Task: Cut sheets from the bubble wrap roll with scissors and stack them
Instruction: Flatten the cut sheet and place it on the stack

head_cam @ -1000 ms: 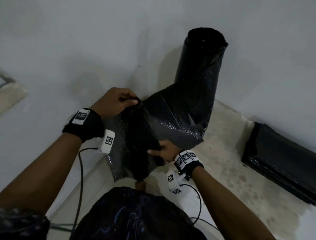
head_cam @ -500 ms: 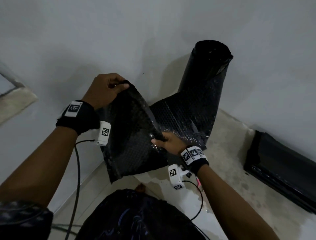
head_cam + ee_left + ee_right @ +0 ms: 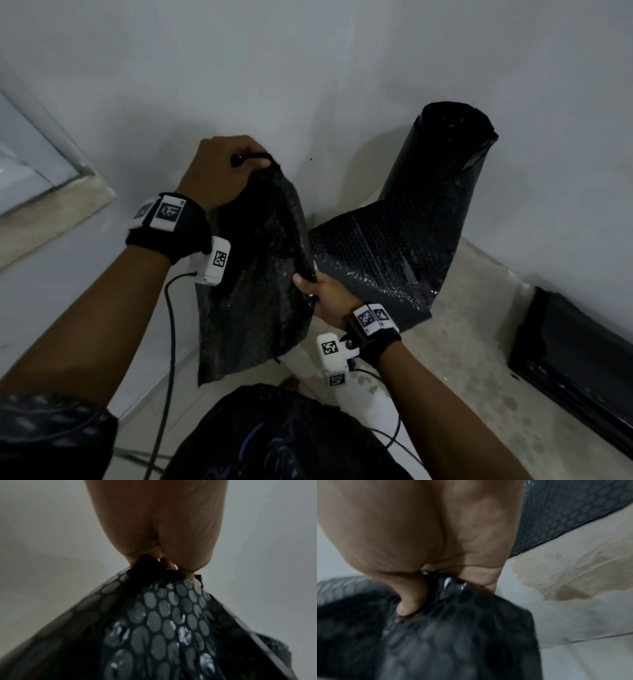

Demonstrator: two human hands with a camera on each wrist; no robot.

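Note:
A black bubble wrap sheet [image 3: 253, 294] hangs in front of me, apart from the roll. My left hand [image 3: 253, 164] pinches its top corner [image 3: 154, 574] high up. Lower down, my right hand [image 3: 308, 281] grips the sheet's right edge, thumb [image 3: 409, 601] pressed on the wrap. The black roll [image 3: 445, 164] stands upright against the wall at the right, its loose end [image 3: 376, 267] trailing onto the floor behind my right hand. Something dark and glossy [image 3: 447, 582] sits in my right palm; I cannot tell what it is. No scissors are plainly visible.
A low pile of black sheets [image 3: 575, 359] lies along the wall at the far right. The stained floor [image 3: 479, 342] lies between it and the roll. A ledge [image 3: 51, 212] juts out at the left. Cables [image 3: 171, 342] hang from both wrists.
My left hand has lifted the sheet's corner higher and to the left. The sheet has come away from the roll's loose end and now hangs flatter. My right hand still grips its edge.

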